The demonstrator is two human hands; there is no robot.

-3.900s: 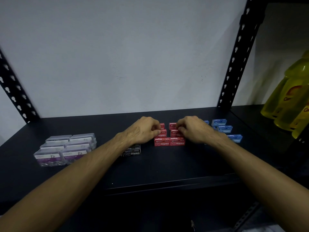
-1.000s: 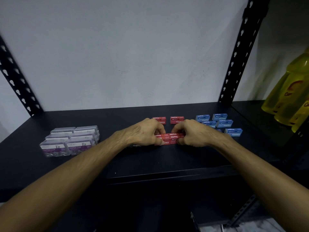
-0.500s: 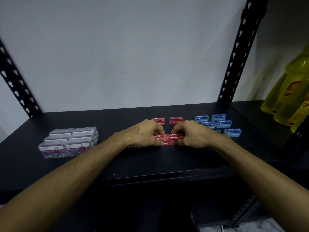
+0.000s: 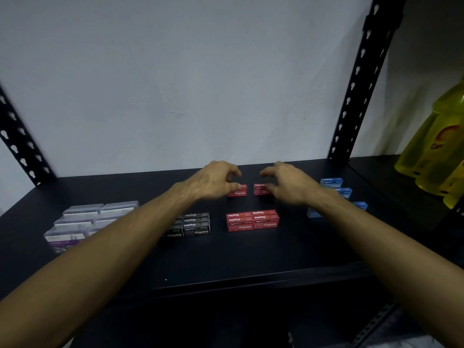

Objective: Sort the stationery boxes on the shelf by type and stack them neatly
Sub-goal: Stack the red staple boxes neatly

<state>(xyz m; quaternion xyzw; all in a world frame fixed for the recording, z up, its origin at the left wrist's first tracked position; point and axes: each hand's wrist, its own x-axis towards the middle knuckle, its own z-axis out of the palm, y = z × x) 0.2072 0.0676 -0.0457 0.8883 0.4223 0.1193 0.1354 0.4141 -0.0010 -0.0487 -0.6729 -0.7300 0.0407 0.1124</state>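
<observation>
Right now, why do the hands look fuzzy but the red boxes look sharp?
Head view: left hand and right hand are smeared by motion blur; the front red staples stack sits unmoving, print readable. Dim light; the wide lens tilts the shelf posts.

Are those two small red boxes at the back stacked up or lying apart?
Apart. The left red box and right red box sit side by side on the shelf with a dark gap between them.

Two hands, left hand [image 4: 213, 180] and right hand [image 4: 291, 184], two separate red staple boxes [image 4: 238, 191] at the back, one red stack [image 4: 252, 220], one black stack [image 4: 195, 224], one cluster of clear clip boxes [image 4: 82, 219], several blue boxes [image 4: 331, 182] partly hidden, yellow bottles [image 4: 437, 151] uncountable
</observation>
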